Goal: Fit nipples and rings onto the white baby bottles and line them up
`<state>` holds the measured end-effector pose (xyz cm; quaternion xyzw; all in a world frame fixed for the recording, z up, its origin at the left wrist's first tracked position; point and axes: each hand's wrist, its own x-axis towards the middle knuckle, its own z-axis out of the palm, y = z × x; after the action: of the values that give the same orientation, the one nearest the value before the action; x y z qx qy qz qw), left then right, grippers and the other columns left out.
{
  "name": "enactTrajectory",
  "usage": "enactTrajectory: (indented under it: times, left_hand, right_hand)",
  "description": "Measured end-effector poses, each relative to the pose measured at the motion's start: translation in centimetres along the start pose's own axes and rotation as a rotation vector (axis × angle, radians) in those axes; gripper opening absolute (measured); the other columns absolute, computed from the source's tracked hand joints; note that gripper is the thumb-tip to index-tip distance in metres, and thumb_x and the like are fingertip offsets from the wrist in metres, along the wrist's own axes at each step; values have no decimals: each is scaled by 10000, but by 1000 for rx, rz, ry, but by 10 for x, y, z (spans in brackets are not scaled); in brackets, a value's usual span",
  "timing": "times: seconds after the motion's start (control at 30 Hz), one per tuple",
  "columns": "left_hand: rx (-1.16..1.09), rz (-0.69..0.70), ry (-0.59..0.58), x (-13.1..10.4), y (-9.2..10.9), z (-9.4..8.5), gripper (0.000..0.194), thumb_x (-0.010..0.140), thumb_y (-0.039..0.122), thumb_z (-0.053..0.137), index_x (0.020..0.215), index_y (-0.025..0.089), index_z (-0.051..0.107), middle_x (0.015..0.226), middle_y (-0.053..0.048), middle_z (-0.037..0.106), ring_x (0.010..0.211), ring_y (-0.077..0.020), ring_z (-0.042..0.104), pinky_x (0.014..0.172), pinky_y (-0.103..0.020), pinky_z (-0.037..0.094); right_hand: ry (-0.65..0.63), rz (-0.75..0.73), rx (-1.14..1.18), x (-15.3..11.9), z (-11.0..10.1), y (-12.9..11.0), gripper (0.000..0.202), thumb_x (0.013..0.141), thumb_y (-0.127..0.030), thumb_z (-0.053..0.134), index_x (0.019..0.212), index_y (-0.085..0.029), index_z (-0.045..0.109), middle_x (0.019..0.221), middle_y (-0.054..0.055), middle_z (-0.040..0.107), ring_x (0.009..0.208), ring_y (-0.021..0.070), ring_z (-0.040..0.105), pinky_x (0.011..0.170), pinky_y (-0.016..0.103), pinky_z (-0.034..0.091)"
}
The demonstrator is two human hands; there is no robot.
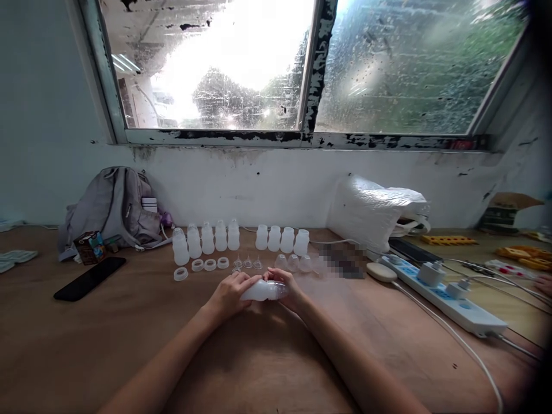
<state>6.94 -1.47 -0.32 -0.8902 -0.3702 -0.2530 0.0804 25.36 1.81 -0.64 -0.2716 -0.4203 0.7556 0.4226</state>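
A translucent white baby bottle (259,291) lies sideways between my two hands, just above the table. My left hand (233,293) is closed around its body at the left end. At the other end my right hand (288,287) grips the clear cap, fingers bent over it. Beyond my hands, several capped bottles (207,238) stand in a row on the left, and several open bottles (287,240) stand on the right. White collar rings (210,265), clear nipples (247,262) and clear caps (293,263) lie in a line nearer to me.
A black phone (90,279), a small box (89,247) and a grey backpack (116,207) are on the left. On the right are a white power strip (448,299) with cables, a round white charger (381,272) and a silvery bag (371,213). Another person's hand (544,284) shows at the right edge.
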Motion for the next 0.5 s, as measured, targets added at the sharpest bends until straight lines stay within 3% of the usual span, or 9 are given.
enactTrajectory:
  times: [0.3,0.5]
  left_hand:
    - [68,-129,-56,-1,8,1,581,669,271,592,1211,311,385,910,-31,516,852,-204,477,602,-263,477]
    - [85,-125,-72,-1,6,1,583,683,282,579,1225,308,367,935,-28,523,856,-196,489,616,-259,478]
  right_hand:
    - [30,19,4,-2,3,0,233,642,-352,515,557,-139,556,497,-4,516,433,92,421,443,222,298]
    - [70,-13,-45,3,-1,6,240,641,-351,514,533,-143,564,491,4,524,449,107,445,471,237,333]
